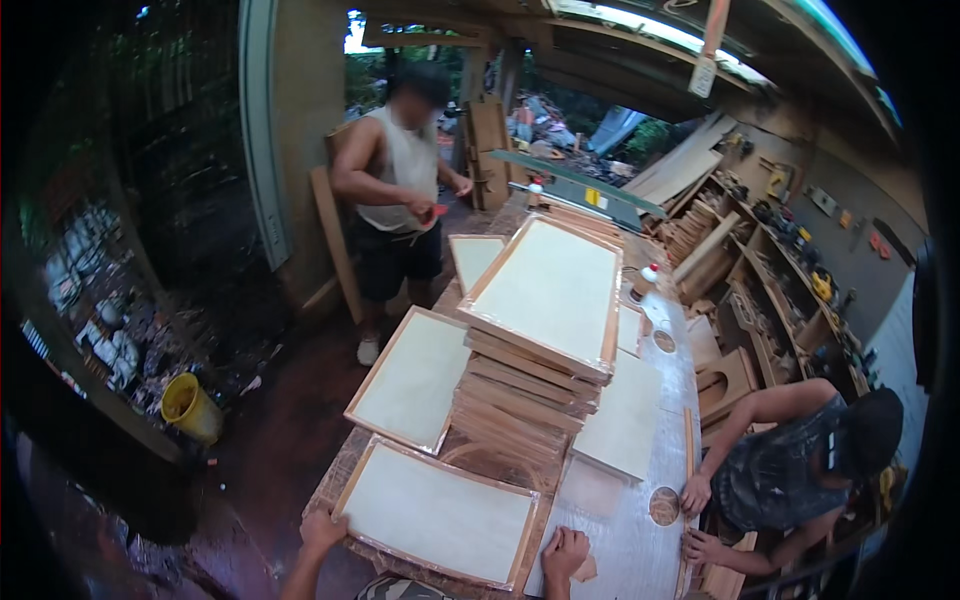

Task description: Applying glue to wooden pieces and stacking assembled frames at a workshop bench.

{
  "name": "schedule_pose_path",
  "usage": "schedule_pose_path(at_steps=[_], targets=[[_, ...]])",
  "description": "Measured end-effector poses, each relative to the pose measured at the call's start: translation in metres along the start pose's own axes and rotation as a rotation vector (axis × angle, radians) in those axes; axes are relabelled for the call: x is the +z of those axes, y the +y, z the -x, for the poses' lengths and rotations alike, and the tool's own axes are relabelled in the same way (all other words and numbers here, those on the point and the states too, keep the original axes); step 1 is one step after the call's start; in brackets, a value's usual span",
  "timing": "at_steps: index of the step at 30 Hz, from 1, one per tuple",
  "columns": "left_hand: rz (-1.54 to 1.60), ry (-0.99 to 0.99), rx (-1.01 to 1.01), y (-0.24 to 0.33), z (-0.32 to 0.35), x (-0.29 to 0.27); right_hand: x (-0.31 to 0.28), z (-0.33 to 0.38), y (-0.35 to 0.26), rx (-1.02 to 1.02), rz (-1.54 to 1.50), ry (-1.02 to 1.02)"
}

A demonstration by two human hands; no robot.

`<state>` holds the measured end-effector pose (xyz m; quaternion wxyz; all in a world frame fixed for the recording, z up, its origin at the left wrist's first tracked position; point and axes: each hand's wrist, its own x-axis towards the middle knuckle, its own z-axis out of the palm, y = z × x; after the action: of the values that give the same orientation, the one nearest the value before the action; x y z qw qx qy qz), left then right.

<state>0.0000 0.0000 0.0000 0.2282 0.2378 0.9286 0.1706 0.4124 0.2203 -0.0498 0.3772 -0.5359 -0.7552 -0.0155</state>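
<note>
A shallow wood-framed panel (pixel 440 510) with a pale flat face lies nearest me on the table. My left hand (pixel 325 530) is closed on its lower left edge, fingers around the frame. Just right of this panel, apart from it, my right hand (pixel 567 553) rests on the tabletop with its fingers curled in. Whatever those fingers may hold is hidden. A small tan piece (pixel 586 570) lies beside that hand. Behind the near panel, another framed panel (pixel 410 378) sits at the left, next to a tall stack of similar panels (pixel 548 285).
Pale boards (pixel 622 420) lie right of the stack on the worktable (pixel 625 515), which has round holes. A co-worker (pixel 800 470) at the right handles a long strip (pixel 688 450); another person (pixel 400 180) stands at the back left. A glue bottle (pixel 645 283) stands beyond the stack.
</note>
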Motion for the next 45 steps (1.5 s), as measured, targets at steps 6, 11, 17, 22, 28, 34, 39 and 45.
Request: schedule_pose_path(at_steps=[6,11,17,22,28,34,39,45], targets=[[0.178,0.222,-0.042,-0.022,-0.005,0.016,0.006,0.009,-0.01,0.04,-0.019,-0.011],[0.226,0.303,-0.04,-0.03,0.013,0.012,0.0,0.013,-0.009,0.062,-0.022,-0.037],[0.326,0.341,-0.002,-0.03,0.009,-0.009,0.005,0.012,-0.006,0.069,-0.039,0.016],[0.938,0.204,0.17,0.027,0.019,-0.055,-0.009,0.012,-0.001,0.119,-0.071,0.063],[0.933,0.64,0.575,0.042,0.016,-0.079,0.004,0.014,0.009,-0.003,-0.108,0.117],[0.471,0.917,0.588,0.121,0.086,-0.161,-0.025,0.014,-0.003,0.079,-0.028,0.077],[0.717,0.835,0.602,0.135,0.073,-0.189,-0.011,0.01,-0.011,0.034,-0.019,0.015],[0.462,0.861,0.86,0.175,0.064,-0.22,-0.003,0.009,0.003,0.089,-0.054,0.002]])
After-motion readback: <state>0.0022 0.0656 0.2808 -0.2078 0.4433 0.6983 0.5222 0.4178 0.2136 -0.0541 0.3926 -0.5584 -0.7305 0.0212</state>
